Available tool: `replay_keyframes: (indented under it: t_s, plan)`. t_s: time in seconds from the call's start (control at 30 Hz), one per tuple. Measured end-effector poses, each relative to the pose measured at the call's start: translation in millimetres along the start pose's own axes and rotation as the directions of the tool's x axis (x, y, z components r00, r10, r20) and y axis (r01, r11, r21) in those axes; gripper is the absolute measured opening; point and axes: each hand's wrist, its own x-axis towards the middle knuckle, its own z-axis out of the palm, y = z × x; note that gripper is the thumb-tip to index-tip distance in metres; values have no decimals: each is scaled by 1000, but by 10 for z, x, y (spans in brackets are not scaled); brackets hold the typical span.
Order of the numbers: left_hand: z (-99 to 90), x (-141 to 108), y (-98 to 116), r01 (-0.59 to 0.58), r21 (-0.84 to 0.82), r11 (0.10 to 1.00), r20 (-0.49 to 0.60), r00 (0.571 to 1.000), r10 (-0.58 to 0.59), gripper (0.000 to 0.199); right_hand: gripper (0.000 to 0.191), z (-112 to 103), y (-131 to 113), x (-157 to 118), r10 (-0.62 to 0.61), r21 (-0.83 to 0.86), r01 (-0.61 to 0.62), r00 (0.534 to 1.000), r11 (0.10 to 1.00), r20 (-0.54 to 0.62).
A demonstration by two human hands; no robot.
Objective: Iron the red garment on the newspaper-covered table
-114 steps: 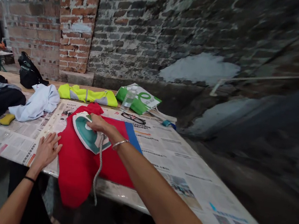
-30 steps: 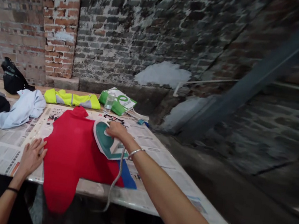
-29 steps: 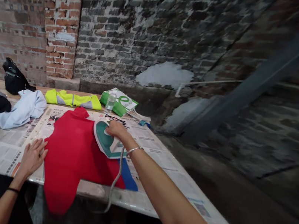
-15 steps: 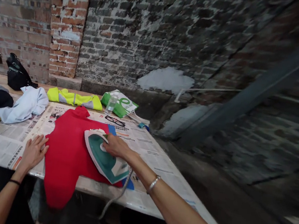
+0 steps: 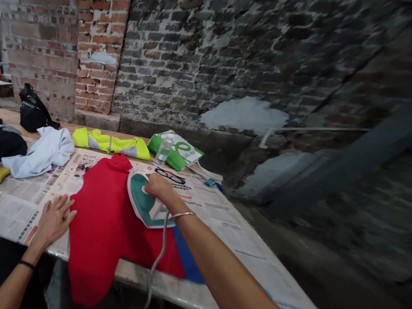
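On newspaper (image 5: 230, 220) | right hand (image 5: 158, 187) grips iron (image 5: 137, 201) | left hand (image 5: 53, 220) spread beside red cloth (image 5: 102, 227) | bag (image 5: 175, 150) reads "e"

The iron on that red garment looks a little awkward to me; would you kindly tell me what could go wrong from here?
The cord drops over the table edge beneath the right hand, so a snag could tug the iron sideways. The red garment also hangs over that edge and might slide if dragged. If the iron is hot, which cannot be seen, the newspaper beside the cloth could scorch.
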Motion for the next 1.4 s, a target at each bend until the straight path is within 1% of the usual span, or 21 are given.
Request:
replay_keyframes:
  t_s: [0.1,0.27,0.37,0.47,0.53,0.63,0.7,0.83,0.9,0.97,1.03,1.13,1.2,1.3,1.33,1.4]
  plan:
    - [-13,-11,28,-1,10,1000,4,1000,1,49,38,82,93,-198,19,-2,-19,999,1000,41]
    - [15,-37,30,4,4,1000,5,1000,-4,50,39,234,395,-618,-49,-26,51,997,998,68]
    - [50,-45,13,-2,5,1000,-7,1000,2,50,35,238,512,-731,-135,-47,140,986,989,98]
    - [82,-52,7,8,12,1000,-12,1000,-8,50,31,185,484,-736,-227,-56,234,968,971,110]
    - [95,-58,14,12,15,1000,-14,1000,-12,49,31,150,391,-702,-271,-47,277,957,960,107]
    - [96,-70,34,17,12,1000,-18,1000,-17,49,32,128,161,-610,-322,2,323,942,946,96]
    - [86,-76,47,15,6,1000,-21,1000,-15,49,33,124,-50,-522,-312,24,311,946,950,85]
    - [67,-77,47,19,-3,1000,-12,1000,-19,50,35,85,-549,-284,-233,8,233,969,972,80]
    - [67,-71,32,17,-12,1000,-13,1000,-17,49,39,47,-764,-160,-227,3,228,971,974,80]
    - [67,-60,17,16,-22,1000,-12,1000,-16,49,43,9,-901,-70,-246,12,245,967,969,66]
    - [61,-48,11,24,-27,999,-5,1000,-24,49,46,-17,-939,-46,-270,19,269,961,963,52]
    - [39,-36,26,37,-25,999,3,999,-37,49,44,-13,-818,-157,-313,15,313,947,950,75]
    - [21,-34,40,37,-22,999,8,999,-37,47,41,25,-635,-296,-391,3,392,916,920,88]
    - [0,-36,49,28,-24,999,16,999,-28,46,43,125,-223,-497,-513,-13,517,853,856,95]
    - [-5,-37,49,24,-26,999,16,1000,-24,46,45,164,-55,-543,-533,-6,537,840,844,104]
    - [-14,-38,49,18,-27,999,16,1000,-18,47,47,236,302,-599,-547,26,548,830,836,107]
